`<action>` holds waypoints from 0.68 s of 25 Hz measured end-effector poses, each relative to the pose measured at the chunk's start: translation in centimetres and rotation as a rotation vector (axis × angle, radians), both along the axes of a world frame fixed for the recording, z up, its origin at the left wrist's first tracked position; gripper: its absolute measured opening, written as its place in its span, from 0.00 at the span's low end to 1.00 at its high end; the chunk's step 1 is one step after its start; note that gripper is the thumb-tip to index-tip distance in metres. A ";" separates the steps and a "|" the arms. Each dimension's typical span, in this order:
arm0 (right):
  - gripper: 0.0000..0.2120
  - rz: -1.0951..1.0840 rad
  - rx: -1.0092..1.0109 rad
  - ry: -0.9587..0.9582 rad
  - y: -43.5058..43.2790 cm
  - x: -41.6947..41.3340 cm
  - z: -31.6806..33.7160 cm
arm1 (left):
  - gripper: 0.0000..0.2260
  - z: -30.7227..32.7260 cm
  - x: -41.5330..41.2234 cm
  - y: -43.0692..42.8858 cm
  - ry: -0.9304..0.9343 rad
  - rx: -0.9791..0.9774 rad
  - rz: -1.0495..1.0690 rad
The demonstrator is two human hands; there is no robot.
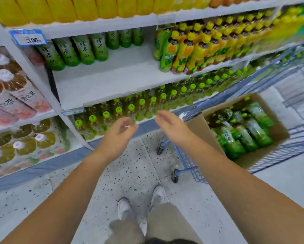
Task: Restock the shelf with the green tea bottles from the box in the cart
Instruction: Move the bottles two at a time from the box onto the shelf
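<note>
Both hands are held out in front of the person with nothing in them. The left hand (pixel 118 133) has its fingers loosely curled and apart, and the right hand (pixel 170 125) is spread, palm turned inward. They are near each other, in front of the lower rows of bottles. The green tea bottles (pixel 243 134) lie on their sides in the cardboard box (pixel 278 131), which sits in the blue wire cart (pixel 188 162) on the right. On the white shelf (pixel 112 81) ahead, more green-labelled bottles (pixel 77 50) stand at the far left, leaving a wide bare stretch in front. Yellow-capped bottles (pixel 191 50) stand to the right on the same shelf.
</note>
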State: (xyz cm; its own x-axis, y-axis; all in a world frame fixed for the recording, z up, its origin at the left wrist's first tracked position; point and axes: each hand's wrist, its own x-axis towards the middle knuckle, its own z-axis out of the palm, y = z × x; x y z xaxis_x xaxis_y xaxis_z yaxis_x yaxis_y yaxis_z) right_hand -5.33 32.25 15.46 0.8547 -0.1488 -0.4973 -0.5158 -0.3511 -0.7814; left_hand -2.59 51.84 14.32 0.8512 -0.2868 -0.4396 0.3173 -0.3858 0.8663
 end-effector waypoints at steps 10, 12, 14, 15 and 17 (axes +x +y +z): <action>0.20 -0.275 -0.018 -0.039 -10.1 -12.4 3.1 | 0.18 3.9 -6.2 -10.6 0.056 -0.076 -0.228; 0.20 -0.310 0.000 -0.023 -13.5 -14.0 2.5 | 0.16 4.0 -6.8 -14.4 0.055 -0.071 -0.271; 0.20 -0.323 0.022 -0.001 -17.7 -15.2 1.8 | 0.16 3.7 -7.1 -18.9 0.038 -0.062 -0.296; 0.20 -0.323 0.027 0.009 -19.9 -15.7 1.5 | 0.16 3.5 -7.2 -21.2 0.035 -0.052 -0.307; 0.20 -0.313 0.033 0.030 -24.5 -16.5 0.6 | 0.15 3.1 -7.5 -25.8 0.049 -0.029 -0.319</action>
